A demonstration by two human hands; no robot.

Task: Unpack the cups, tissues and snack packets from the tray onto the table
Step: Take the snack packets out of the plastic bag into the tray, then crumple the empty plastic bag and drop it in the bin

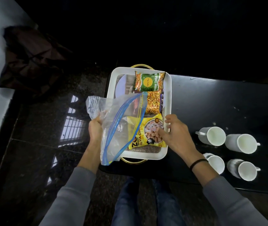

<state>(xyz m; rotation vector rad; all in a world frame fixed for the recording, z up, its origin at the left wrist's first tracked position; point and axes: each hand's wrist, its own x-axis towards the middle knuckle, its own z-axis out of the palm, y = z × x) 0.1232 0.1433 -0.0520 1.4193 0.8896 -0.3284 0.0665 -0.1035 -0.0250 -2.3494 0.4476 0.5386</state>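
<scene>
A white tray point(168, 88) with gold handles sits on the black table's left end. Inside lie a green snack packet point(149, 81), an orange-yellow packet point(153, 102) and a yellow soya packet point(148, 131). My left hand point(95, 128) grips a clear zip bag point(121, 121) with a blue seal, held over the tray's left side. My right hand point(174, 132) hovers with fingers spread over the yellow packet, at the tray's right rim. Several white cups point(215, 136) stand on the table to the right. Something pale point(121, 85) lies in the tray's far left; I cannot identify it.
The black table point(219, 103) extends right and far from the tray. A dark bag point(32, 61) lies on the glossy dark floor at far left beside a pale wall. My legs in blue jeans are below the table's near edge.
</scene>
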